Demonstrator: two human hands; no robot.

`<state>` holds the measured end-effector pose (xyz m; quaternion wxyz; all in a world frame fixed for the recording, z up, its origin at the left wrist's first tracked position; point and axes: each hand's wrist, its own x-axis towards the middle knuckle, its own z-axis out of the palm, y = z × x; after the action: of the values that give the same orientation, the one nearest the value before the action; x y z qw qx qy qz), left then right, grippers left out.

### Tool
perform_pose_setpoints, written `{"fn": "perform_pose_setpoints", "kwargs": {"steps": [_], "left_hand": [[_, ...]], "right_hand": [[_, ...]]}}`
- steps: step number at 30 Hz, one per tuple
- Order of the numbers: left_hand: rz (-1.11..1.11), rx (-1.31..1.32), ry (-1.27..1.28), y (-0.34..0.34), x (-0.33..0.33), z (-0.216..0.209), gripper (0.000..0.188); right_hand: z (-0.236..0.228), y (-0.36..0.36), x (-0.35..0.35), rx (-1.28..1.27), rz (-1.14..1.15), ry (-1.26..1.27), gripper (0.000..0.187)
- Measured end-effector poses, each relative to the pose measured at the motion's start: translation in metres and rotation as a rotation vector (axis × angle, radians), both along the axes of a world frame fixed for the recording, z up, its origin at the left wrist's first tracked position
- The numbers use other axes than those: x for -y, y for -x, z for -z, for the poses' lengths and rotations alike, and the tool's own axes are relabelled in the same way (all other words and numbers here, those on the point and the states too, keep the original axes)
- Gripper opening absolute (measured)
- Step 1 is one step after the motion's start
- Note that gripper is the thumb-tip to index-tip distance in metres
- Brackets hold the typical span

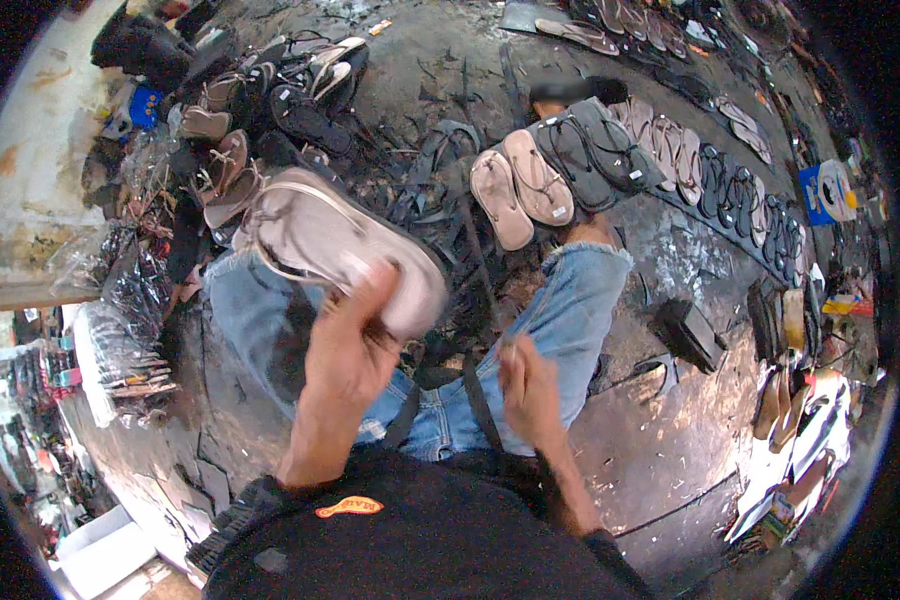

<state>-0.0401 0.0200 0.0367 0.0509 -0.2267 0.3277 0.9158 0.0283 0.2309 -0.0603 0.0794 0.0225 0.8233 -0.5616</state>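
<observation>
Held up in front of me is a beige flat sandal [320,225] with thin straps, slightly smeared by motion. My left hand [355,350] grips it by its near end, the thumb on the insole. Over my right thigh is my right hand [530,390], its fingers closed. Something small may stick out at the fingertips, but I cannot make it out. Beyond my right knee lies a beige pair of thong sandals [537,178], and beside it a dark grey pair [595,147].
A long row of sandals [735,190] curves off to the right. Heaped at the upper left are more sandals [315,100]. Plastic-wrapped bundles [130,290] stand at the left. A black block [688,335] sits on the right, and dark scraps [450,150] litter the floor ahead.
</observation>
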Motion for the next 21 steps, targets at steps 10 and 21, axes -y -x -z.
{"fn": "perform_pose_setpoints", "kwargs": {"steps": [10, 21], "left_hand": [[-0.11, -0.087, -0.182, 0.025, -0.01, -0.01, 0.025], [-0.198, -0.118, -0.069, 0.041, -0.016, -0.024, 0.028]], "right_hand": [[-0.037, 0.032, -0.003, -0.189, 0.043, 0.261, 0.038], [-0.012, -0.025, 0.013, -0.082, 0.05, 0.26, 0.041]]}}
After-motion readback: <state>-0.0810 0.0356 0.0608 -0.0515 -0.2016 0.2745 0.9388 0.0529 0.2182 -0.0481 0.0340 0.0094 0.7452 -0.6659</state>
